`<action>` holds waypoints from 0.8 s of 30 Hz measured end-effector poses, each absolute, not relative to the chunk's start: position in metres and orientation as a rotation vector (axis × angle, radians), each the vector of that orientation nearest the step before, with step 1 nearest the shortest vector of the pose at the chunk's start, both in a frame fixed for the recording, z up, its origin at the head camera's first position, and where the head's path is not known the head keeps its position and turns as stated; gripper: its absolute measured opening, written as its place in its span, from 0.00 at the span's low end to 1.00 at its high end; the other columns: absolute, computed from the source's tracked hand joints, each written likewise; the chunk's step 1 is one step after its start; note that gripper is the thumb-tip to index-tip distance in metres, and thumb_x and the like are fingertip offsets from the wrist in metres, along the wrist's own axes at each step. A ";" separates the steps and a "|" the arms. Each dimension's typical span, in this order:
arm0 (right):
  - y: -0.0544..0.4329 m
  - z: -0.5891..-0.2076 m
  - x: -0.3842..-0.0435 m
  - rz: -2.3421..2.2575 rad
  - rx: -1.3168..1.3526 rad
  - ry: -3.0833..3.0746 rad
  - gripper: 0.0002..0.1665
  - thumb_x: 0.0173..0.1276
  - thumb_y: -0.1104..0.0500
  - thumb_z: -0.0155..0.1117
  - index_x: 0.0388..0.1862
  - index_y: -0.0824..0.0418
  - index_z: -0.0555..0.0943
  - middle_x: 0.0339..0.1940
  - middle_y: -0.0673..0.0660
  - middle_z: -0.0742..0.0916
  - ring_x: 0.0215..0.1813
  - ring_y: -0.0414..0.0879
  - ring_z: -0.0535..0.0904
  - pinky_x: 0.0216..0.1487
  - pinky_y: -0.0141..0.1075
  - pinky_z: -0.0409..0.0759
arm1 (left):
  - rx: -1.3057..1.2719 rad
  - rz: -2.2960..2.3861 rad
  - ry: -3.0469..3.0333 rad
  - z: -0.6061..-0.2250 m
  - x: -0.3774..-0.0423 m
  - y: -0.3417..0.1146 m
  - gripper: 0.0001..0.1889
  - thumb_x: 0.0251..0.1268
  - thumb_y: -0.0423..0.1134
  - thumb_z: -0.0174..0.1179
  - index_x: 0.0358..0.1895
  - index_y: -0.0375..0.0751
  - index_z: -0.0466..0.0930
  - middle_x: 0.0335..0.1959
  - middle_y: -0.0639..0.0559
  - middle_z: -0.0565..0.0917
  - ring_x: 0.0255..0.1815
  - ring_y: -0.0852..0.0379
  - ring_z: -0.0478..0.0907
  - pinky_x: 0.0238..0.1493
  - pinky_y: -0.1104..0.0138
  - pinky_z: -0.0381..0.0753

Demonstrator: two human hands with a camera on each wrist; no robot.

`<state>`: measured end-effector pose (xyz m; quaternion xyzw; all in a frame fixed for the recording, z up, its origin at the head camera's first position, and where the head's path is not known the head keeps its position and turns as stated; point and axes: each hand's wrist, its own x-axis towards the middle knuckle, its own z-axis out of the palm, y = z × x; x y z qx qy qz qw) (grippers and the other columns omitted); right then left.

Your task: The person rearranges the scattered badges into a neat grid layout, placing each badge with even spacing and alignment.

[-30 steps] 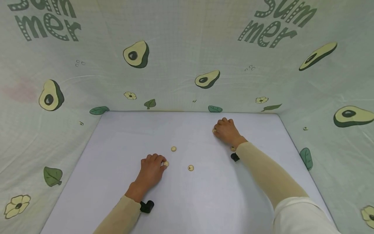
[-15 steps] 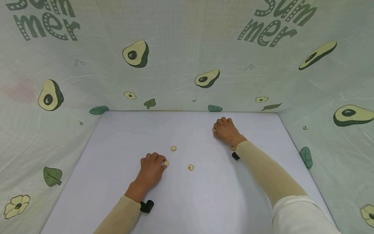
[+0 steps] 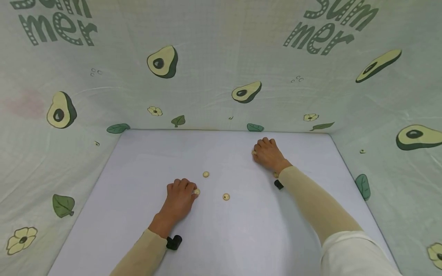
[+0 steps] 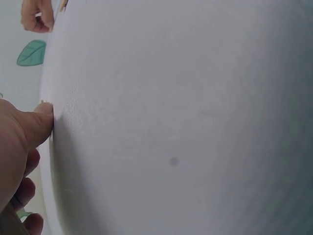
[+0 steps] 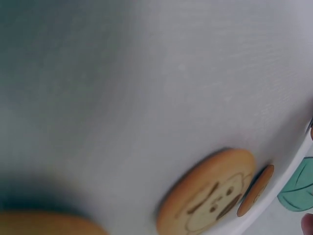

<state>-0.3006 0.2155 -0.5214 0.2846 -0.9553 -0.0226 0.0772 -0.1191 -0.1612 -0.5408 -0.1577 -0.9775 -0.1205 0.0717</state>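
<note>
My left hand (image 3: 178, 200) is low on the white table, thumb and forefinger pinching a small round wooden disc (image 3: 197, 191). In the left wrist view its thumb (image 4: 38, 125) shows at the left edge, with the other fingers curled below. Farther back on the right, my right hand (image 3: 267, 154) holds another wooden disc (image 3: 254, 153) at its fingertips, partly hidden by the fingers. Between the hands lie two loose discs, one farther back (image 3: 206, 174) and one nearer (image 3: 226, 196). Another disc (image 3: 276, 174) sits beside the right wrist. Up close, a disc (image 5: 208, 193) bears a dark animal face.
The white tabletop (image 3: 221, 237) meets a pale cloth (image 3: 207, 69) printed with avocados, leaves and lettering at the back and sides. A black wrist camera (image 3: 174, 242) hangs under the left sleeve, and another (image 3: 278, 184) by the right one.
</note>
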 end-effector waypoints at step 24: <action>0.215 -0.517 -0.294 -0.011 0.790 -2.931 0.18 0.81 0.52 0.56 0.51 0.66 0.80 0.43 0.59 0.79 0.50 0.57 0.70 0.58 0.54 0.67 | -0.549 -0.288 -2.929 -0.538 -0.118 -0.159 0.09 0.75 0.43 0.66 0.48 0.43 0.80 0.45 0.47 0.79 0.47 0.46 0.72 0.53 0.46 0.71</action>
